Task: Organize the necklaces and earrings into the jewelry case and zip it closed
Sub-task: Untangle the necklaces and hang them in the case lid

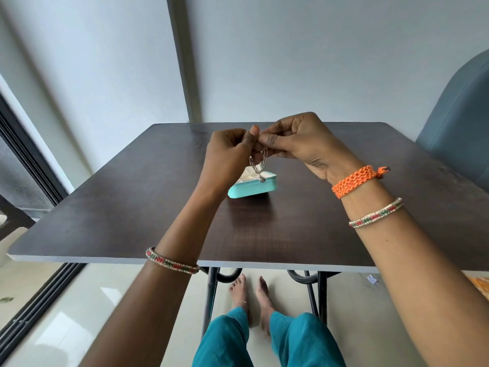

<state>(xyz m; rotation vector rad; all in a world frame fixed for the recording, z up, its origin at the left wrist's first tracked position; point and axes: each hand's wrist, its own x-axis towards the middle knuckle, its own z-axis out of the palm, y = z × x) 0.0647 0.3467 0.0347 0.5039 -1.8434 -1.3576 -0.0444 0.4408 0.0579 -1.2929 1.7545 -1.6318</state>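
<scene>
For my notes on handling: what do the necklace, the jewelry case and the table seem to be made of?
Necklace: thin silvery metal chain, it glints. Jewelry case: turquoise, smooth matte skin, maybe faux leather. Table: dark wood-look board, faint grain, likely laminate.

The left hand [227,152] hides the jewelry case's [254,187] left end; the necklace's [260,165] clasp is lost between pinching fingers.
</scene>
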